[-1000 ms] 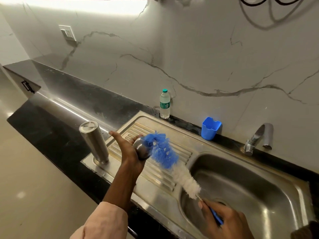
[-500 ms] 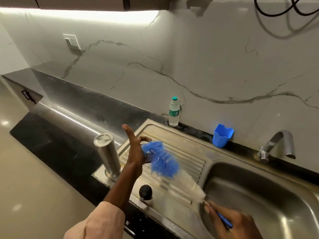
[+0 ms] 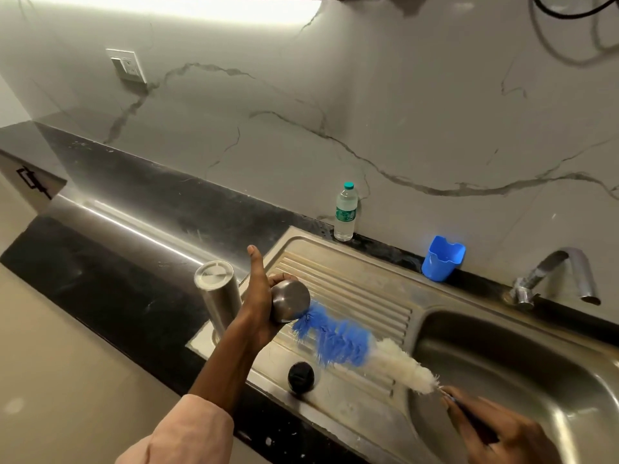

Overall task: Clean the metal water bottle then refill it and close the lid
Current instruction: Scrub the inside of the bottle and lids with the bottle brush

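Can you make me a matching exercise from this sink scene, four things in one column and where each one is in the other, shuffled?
Things:
1. bottle brush
2. black lid
3. plastic water bottle
4. blue cup

Places:
A. lying on the drainboard, near its front edge
B. standing against the wall, left of the blue cup
C. handle gripped by the right hand
D. standing against the wall, near the tap

Pairs: 1-C, 2-A, 3-B, 4-D

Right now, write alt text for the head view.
A left hand holds a metal bottle over a steel sink's drainboard while the right hand holds a blue-and-white bottle brush at its mouth. A black lid lies on the drainboard.
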